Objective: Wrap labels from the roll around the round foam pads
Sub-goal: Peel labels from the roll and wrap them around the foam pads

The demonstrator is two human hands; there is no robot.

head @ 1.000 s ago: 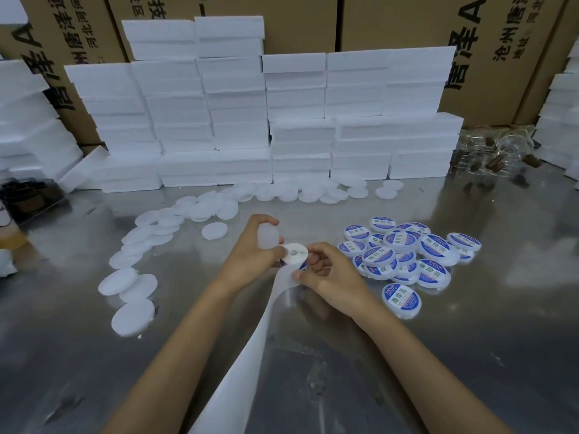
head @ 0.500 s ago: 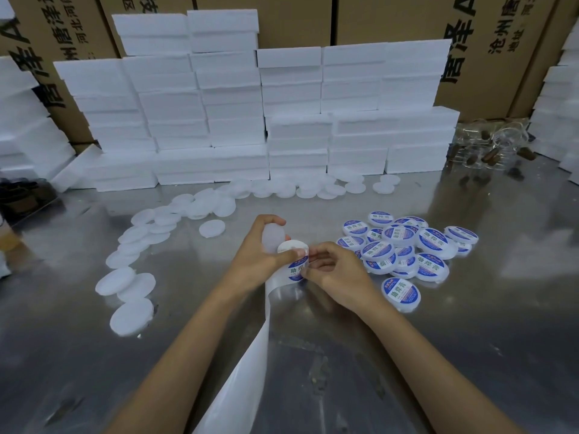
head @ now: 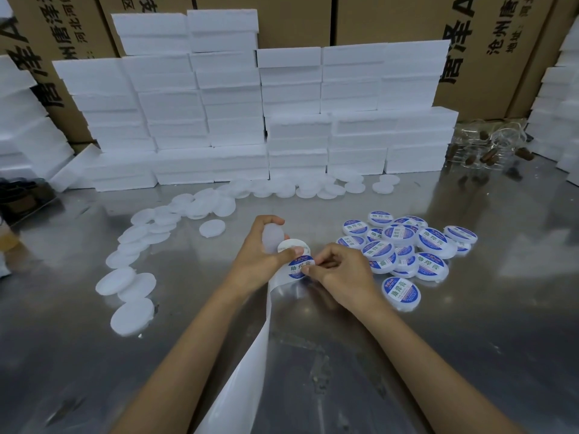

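Peeling a label from the liner strip, the right hand pinches its edge just above the counter. The left hand grips a bare pad and, under the thumb, the strip's top by a white disc — roll or pad, unclear. Done, by my count: a dozen-odd labelled pads heaped to the right. Left: many plain pads trailing left and along the foam blocks.
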